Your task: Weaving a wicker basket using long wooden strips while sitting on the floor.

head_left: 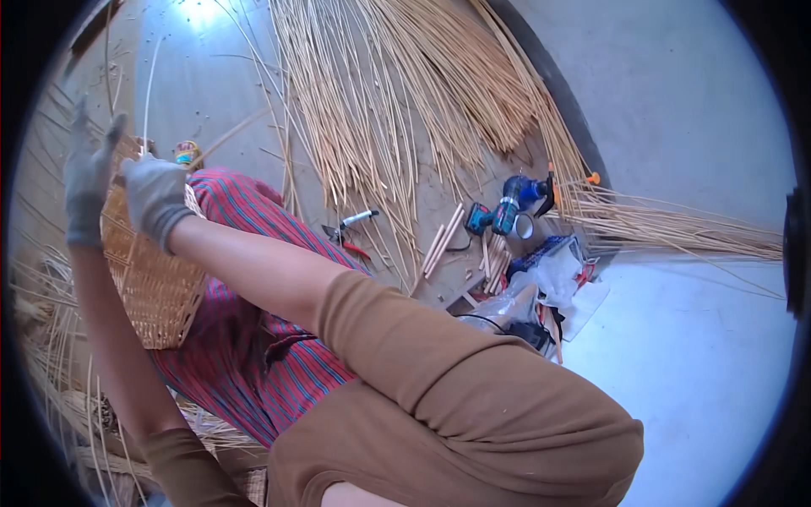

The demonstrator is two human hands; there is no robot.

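Note:
A woven cane basket leans against my lap, over striped red and blue cloth. My left hand, in a grey glove, is raised along the basket's left side with fingers stretched out and thumb apart. At the basket's upper edge, my gloved right hand is closed with its fingers pinched around a thin pale cane strand, which sticks up from the fingertips. The right hand and forearm hide part of the basket's rim. Just beyond the right hand stands a small colourful can.
Long loose canes spread across the floor ahead, with another bundle at the right. A cordless drill, short sticks, red-handled cutters and plastic bags lie right of my knee. Loose strands crowd the left.

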